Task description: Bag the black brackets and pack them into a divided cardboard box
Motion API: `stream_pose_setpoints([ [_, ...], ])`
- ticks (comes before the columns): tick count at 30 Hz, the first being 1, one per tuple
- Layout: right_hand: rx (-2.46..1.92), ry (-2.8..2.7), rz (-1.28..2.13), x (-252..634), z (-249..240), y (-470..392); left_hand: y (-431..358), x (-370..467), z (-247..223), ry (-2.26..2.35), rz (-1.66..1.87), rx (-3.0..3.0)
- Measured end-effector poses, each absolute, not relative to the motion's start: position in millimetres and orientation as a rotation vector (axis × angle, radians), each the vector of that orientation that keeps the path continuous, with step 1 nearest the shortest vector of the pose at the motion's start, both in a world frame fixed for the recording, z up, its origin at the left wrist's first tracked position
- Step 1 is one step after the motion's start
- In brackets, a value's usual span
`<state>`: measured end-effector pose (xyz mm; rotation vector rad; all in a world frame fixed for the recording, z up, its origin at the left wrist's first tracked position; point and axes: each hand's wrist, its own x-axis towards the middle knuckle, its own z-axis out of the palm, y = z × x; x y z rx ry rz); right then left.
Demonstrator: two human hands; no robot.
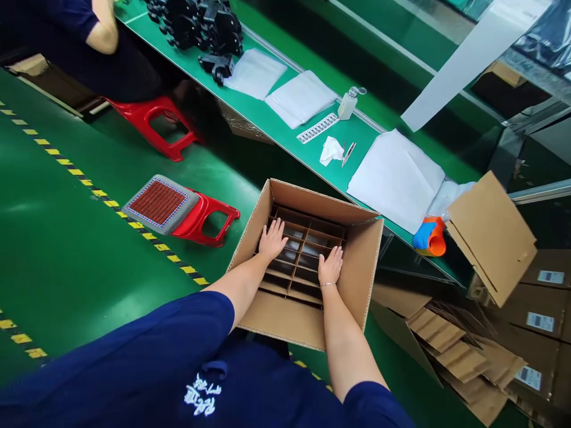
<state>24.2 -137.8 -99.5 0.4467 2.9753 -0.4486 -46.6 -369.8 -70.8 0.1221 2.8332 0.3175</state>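
Below me stands an open cardboard box (363,267) with a cardboard divider grid (294,261) inside it. Something pale and shiny shows in several of the cells, too unclear to name. My left hand (272,239) lies flat on the left side of the divider, fingers stretched out. On the right side, my right hand (331,266) rests on the divider in the same way, fingers extended, with a thin bracelet at the wrist. Neither hand holds anything. The fingertips point toward the far wall of the box.
A green workbench (289,142) runs beyond the box, bearing white sheets (397,172), a small bottle (348,104) and black parts (196,24). Left are a cushioned red stool (205,220) and a seated person (102,35). Cardboard pieces (455,339) and boxes (539,297) stand right.
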Motion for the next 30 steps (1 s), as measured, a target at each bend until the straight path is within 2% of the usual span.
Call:
stream_pose_setpoints([
  [9, 0.465, 2.905, -0.444, 13, -175, -138, -370, -58, -149, 2.789, 0.261, 0.127],
  [21, 0.489, 2.886, -0.435, 29, -227, -145, -375, -43, -207, 2.778, 0.254, 0.110],
  [25, 0.489, 2.871, -0.425, 27, -232, -146, -377, -50, -212, 2.768, 0.262, 0.114],
  [30, 0.458, 2.795, -0.425, 23, -212, -146, -372, -21, -187, 2.657, 0.318, 0.276],
])
